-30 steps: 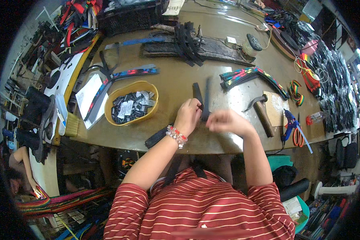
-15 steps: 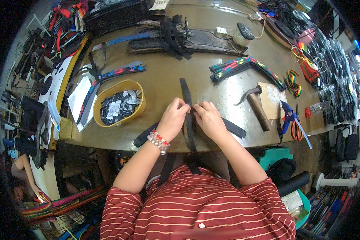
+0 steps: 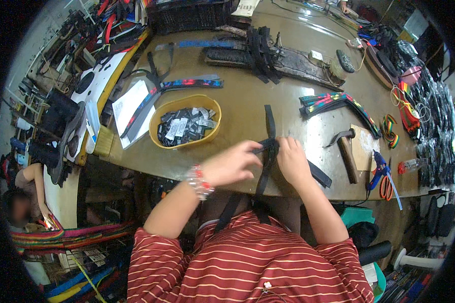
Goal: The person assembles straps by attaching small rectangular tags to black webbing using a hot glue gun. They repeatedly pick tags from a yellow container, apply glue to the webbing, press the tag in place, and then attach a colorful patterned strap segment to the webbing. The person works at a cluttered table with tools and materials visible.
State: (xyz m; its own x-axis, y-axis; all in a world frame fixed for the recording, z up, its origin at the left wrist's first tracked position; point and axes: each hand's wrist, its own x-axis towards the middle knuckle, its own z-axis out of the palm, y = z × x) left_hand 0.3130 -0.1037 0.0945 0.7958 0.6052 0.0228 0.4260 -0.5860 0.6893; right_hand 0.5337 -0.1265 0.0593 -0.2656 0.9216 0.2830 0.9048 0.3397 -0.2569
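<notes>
In front of me a black strap [image 3: 270, 120] stands out from the table's near edge, with another black length crossing it between my hands. My right hand [image 3: 292, 157] is closed, its fingers pinching the strap near the crossing. My left hand [image 3: 231, 164] is blurred by motion, fingers apart, the fingertips beside the crossing piece. Part of another flat black strap [image 3: 319, 174] lies just right of my right hand. Left of my hands stands a yellow tub [image 3: 155, 132] filled with small black pieces and white labels [image 3: 177, 127].
On the right lie a hammer [image 3: 347, 157], a blue glue gun [image 3: 377, 174], orange scissors [image 3: 386, 188] and patterned straps [image 3: 338, 102]. A dark board with black straps [image 3: 263, 55] lies farther back. White paper [image 3: 131, 107] lies left; another person's arm [image 3: 35, 189] shows at far left.
The view has shifted, so the table's things appear farther right. My left hand has come off the upright strap and moved left and nearer me, fingers opening. My right hand stays on the strap.
</notes>
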